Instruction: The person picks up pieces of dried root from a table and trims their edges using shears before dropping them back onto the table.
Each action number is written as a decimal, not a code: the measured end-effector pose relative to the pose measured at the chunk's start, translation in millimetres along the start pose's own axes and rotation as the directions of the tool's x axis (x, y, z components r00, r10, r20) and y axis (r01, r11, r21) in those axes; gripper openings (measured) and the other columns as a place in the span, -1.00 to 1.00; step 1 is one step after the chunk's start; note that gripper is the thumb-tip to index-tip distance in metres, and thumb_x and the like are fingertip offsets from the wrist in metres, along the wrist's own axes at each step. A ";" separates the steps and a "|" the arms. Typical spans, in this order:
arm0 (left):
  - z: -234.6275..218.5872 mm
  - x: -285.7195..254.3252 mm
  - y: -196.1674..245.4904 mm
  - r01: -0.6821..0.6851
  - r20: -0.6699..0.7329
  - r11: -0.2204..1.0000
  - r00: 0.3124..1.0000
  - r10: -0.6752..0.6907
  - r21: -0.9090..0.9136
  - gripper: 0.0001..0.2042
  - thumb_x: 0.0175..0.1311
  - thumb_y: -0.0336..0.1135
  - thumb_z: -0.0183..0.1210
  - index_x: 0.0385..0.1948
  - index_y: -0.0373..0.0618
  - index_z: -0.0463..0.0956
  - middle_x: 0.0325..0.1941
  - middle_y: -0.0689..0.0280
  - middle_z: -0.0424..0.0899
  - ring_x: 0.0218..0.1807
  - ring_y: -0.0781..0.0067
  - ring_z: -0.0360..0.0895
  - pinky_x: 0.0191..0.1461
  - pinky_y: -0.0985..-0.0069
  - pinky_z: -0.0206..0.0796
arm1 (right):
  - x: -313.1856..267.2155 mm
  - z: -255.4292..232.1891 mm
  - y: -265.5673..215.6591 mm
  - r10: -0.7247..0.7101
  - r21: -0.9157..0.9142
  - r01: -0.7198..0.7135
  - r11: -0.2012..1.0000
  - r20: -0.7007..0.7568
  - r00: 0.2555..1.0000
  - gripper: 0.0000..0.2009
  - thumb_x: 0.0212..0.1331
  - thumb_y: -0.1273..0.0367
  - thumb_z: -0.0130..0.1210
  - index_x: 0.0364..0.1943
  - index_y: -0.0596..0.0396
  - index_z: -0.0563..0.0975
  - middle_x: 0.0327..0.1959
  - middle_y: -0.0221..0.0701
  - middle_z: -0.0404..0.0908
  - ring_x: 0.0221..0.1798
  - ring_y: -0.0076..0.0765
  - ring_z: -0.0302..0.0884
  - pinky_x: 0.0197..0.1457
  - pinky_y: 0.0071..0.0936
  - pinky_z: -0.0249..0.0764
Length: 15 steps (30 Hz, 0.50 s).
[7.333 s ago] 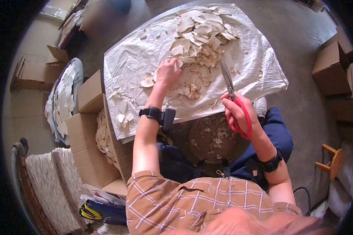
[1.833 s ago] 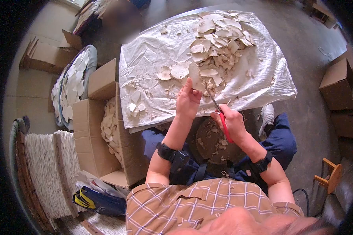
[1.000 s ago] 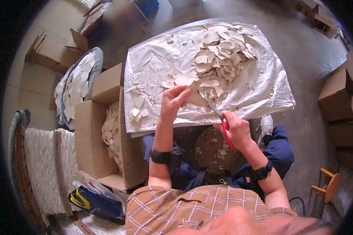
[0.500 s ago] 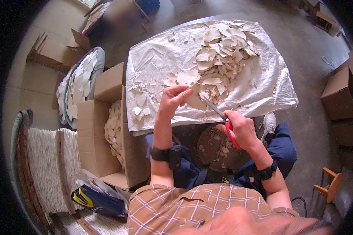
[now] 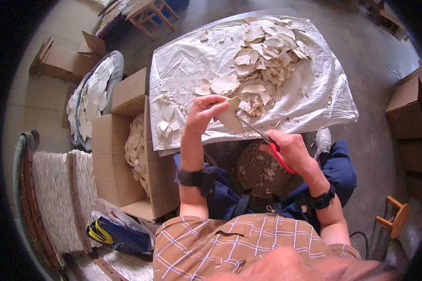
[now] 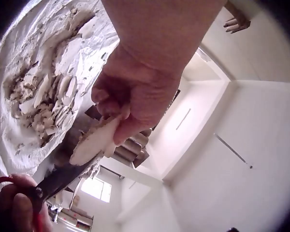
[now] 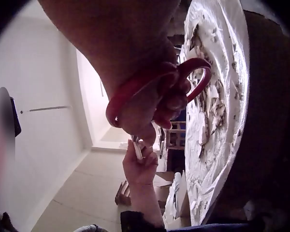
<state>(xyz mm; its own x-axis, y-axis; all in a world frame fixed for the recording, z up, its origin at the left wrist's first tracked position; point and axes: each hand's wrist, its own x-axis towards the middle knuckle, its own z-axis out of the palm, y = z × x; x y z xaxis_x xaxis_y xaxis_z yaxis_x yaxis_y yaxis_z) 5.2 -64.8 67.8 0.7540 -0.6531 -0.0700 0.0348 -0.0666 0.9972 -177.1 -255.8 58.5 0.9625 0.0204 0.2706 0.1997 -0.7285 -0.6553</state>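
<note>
In the head view my left hand (image 5: 204,112) pinches a thin, flat, pale piece (image 5: 229,119) between thumb and fingers, above the near edge of a white-covered table (image 5: 187,61). The left wrist view shows that piece with a rough, ragged edge. My right hand (image 5: 290,150) grips red-handled scissors (image 5: 281,160), its fingers through the loops as the right wrist view shows. The scissor blades (image 6: 63,179) point at the piece and lie right at its lower edge. Beyond both hands, a heap of similar broken pale pieces (image 5: 272,51) covers the table's far side.
An open cardboard box (image 5: 110,159) holding pale pieces stands left of the table. Behind it is a round tray (image 5: 118,70) of white pieces. A round brown surface with scraps (image 5: 255,175) lies between the knees. A small wooden stool (image 5: 394,218) stands at right.
Earlier the left hand was at the heap, scissors held upright; then it brought a piece to the blades. Over the last second the left hand has turned the piece slightly, scissors staying beside it.
</note>
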 end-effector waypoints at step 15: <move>-1.6 1.4 5.4 0.056 0.052 0.996 0.997 -0.052 -0.076 -0.79 0.16 -0.32 0.11 -0.33 -0.32 0.53 -0.55 0.32 0.56 -0.68 0.71 0.36 -0.70 0.76 0.13 | 0.9 11.9 4.0 0.040 -0.153 -0.046 0.987 -0.045 0.998 -0.72 -0.01 0.21 0.14 -0.35 0.07 0.37 -0.52 -0.27 0.45 -0.46 -0.08 0.49 -0.45 -0.27 0.41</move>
<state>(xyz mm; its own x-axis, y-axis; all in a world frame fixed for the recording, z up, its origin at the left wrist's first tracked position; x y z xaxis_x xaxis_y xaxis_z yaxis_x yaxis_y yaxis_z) 7.4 -64.8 73.2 0.7157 -0.6874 -0.1233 0.1270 -0.0456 0.9909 -173.2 -250.5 47.7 0.9604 -0.0394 0.2759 0.1245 -0.8251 -0.5511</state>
